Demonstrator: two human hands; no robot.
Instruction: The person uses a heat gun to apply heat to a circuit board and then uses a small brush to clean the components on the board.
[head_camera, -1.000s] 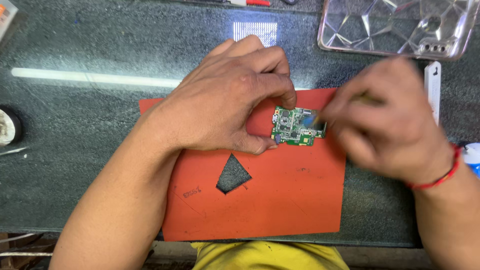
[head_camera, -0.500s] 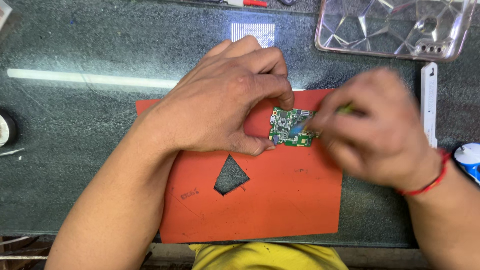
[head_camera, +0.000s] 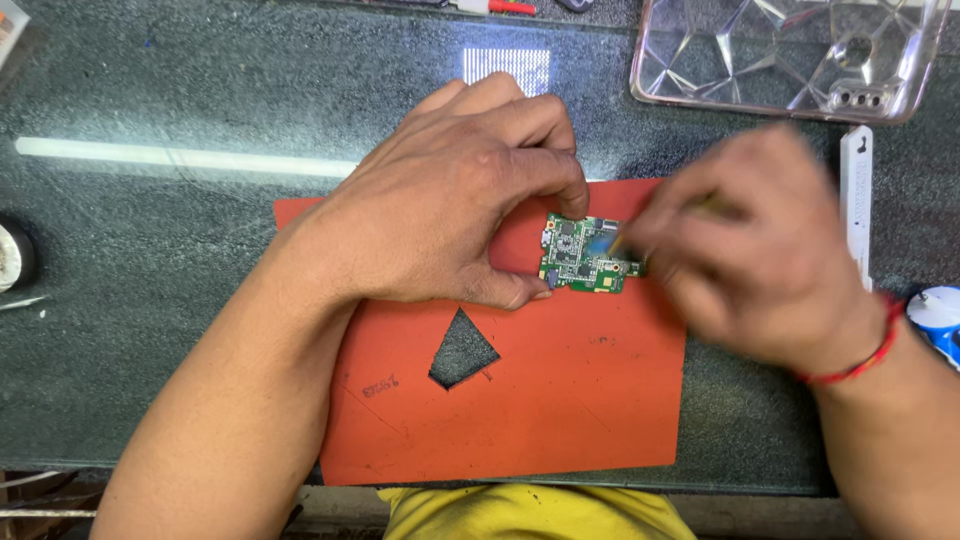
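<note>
Dark speckled glass-topped worktop (head_camera: 200, 300) here, with an orange mat (head_camera: 560, 400) laid on it. Small green circuit board (head_camera: 585, 258) sits near the mat's top edge. Left hand (head_camera: 450, 215) pins it, thumb at the lower left corner and a fingertip on the upper left corner, so it's clamped on the board. Right hand (head_camera: 750, 245) is blurry, fingers bunched together around a thin tool whose tip meets the board's right side; can't make out what the tool is. Mat has a triangular hole (head_camera: 462, 350) cut just below the board. Clear phone case (head_camera: 790, 50) lies at top right, a white strip (head_camera: 857, 200) below it.
</note>
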